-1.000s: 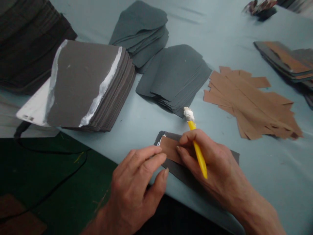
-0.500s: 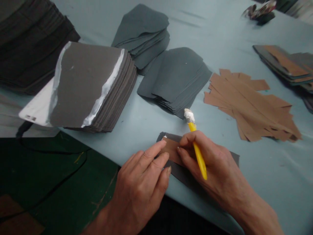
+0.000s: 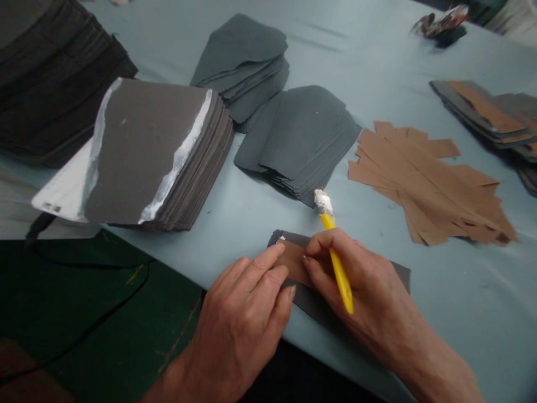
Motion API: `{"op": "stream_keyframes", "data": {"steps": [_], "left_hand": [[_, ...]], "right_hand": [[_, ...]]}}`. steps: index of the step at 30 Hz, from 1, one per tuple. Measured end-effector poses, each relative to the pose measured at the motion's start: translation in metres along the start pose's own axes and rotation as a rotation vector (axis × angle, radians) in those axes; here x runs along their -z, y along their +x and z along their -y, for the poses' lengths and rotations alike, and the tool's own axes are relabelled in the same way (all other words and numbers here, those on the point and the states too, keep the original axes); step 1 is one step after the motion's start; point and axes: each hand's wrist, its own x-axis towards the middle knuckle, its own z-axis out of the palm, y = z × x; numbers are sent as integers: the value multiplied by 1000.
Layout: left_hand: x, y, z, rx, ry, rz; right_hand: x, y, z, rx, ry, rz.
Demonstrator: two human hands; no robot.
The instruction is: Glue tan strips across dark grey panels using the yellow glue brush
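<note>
A brown strip [image 3: 296, 262] lies on a dark grey piece [image 3: 279, 234] near the table's front edge. My left hand [image 3: 247, 308] rests with its fingers stretched out, their tips on the strip's left end. In my right hand [image 3: 356, 274] is a yellow-handled brush [image 3: 342, 282], its white-coated tip pointing up and away. The thumb and index fingertip of that hand also touch the brown strip. My right hand hides the middle of the dark piece. A small white smear shows at the strip's upper left corner.
Left of my hands stands a tall stack of dark sheets [image 3: 142, 151] with white-smeared edges. Grey pieces [image 3: 302, 140] lie fanned beyond my hands. Loose brown strips [image 3: 428, 184] are heaped to the right, near layered grey-and-brown pieces [image 3: 482, 112]. A black cable [image 3: 92, 264] hangs off the table.
The view has shifted slightly, so the stacks appear a little lower. Both hands stay almost in place on the brown strip, and the brush is still in my right hand.
</note>
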Motion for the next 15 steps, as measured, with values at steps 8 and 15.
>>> {"op": "stream_keyframes", "data": {"steps": [8,15], "left_hand": [[-1,1,-1,10,4,7],[-5,0,0,3,42,9]], "right_hand": [[-1,1,0,-10,-7,10],[1,1,1,-5,8,12]]}}
